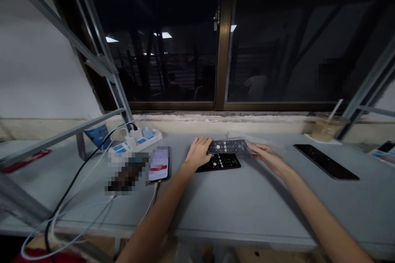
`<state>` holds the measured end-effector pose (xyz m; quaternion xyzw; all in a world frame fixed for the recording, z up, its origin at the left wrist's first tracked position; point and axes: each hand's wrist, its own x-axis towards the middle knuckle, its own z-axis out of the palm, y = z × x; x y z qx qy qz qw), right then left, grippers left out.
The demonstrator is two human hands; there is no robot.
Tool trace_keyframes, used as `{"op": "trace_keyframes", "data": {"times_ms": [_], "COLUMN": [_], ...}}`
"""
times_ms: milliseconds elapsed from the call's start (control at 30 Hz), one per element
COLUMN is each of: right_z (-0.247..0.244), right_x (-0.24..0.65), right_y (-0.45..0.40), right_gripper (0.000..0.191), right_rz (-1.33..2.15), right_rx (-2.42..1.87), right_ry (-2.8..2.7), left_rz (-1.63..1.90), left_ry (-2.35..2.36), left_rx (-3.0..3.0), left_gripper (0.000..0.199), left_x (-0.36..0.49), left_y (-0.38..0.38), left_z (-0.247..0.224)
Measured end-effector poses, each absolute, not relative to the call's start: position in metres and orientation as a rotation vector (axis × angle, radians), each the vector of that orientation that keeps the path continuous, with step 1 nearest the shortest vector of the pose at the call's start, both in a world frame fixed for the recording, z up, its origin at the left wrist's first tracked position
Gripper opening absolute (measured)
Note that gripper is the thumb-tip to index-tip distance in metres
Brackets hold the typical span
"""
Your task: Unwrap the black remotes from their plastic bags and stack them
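A black remote control in a clear plastic sleeve is held level between both hands, just above the table. My left hand closes on its left end, the thumb near the buttons. At the other end, my right hand pinches the sleeve with closed fingers. Below and slightly nearer to me, a second black remote control lies flat on the table, its left part behind my left hand. Crumpled clear plastic appears behind my right hand.
Left of my hands lie a phone with a lit screen and a blurred-out device, both on cables. A power strip with plugged-in chargers sits behind them. A dark tablet-like device and a drink cup stand to the right. Metal posts flank the table.
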<state>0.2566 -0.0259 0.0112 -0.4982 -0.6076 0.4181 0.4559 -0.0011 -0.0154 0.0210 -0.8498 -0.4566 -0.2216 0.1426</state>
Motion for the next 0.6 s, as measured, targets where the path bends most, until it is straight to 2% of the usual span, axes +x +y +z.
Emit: {"op": "trace_keyframes", "data": {"times_ms": [200,500,600], "right_z": [0.0066,0.0102,0.0060], "right_x": [0.2541,0.2541,0.2557], "right_y": [-0.0238,-0.0279,-0.0235], "right_gripper": [0.042,0.032,0.030], "right_rz": [1.012,1.044,0.989], "right_rx": [-1.243,-1.288,-1.275], "right_ry": [-1.415,-1.482,-1.472], "left_rz": [-0.541,-0.408,-0.422], "left_ry": [-1.436,-1.484,-1.464], "left_rx": [-2.446,-2.448,-2.454], "left_gripper": [0.023,0.033,0.030], "left_x": [0.0036,0.0064,0.0021], "left_y": [-0.0175,-0.0168,-0.0136], "left_z": [0.0185,0.0187,0.0242]}}
